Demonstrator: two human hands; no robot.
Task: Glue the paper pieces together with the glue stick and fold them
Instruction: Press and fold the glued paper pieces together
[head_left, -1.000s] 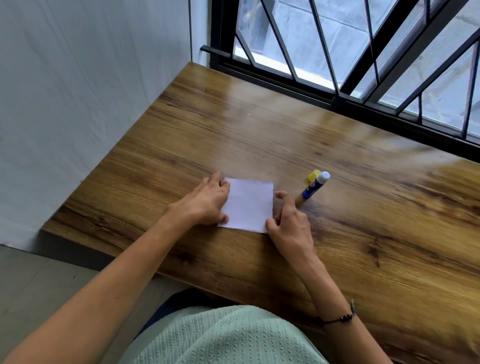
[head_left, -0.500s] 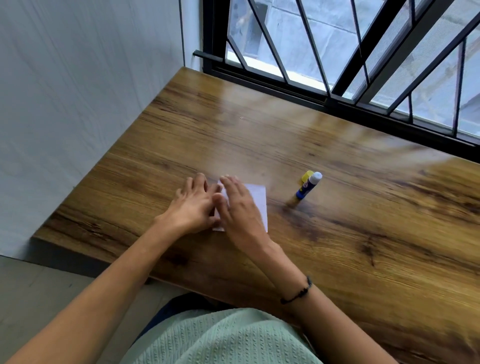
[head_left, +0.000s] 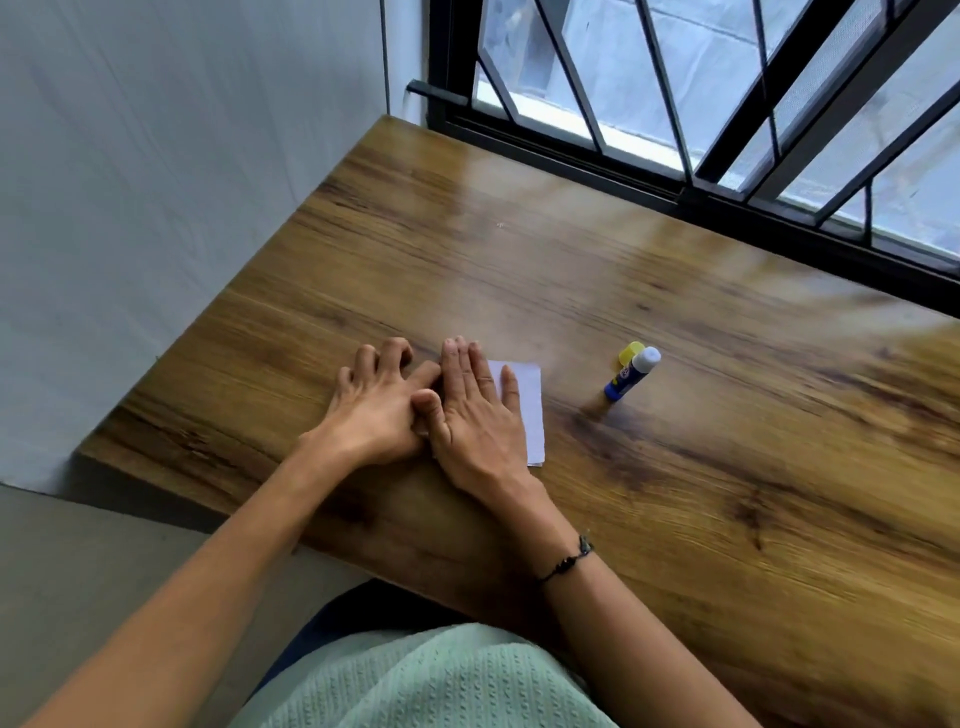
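your right hand (head_left: 475, 415) lies flat and open on the white paper (head_left: 527, 405) near the wooden table's (head_left: 675, 467) near edge, your left hand (head_left: 376, 402) spread open touching it, glue stick (head_left: 631, 374) lying to the right.

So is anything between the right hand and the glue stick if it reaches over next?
Nothing visible. The right hand lies flat on the paper; only bare table separates it from the glue stick, yellow cap beside it.

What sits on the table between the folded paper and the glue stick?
Nothing: in the head view, only bare wooden table separates the paper from the glue stick.
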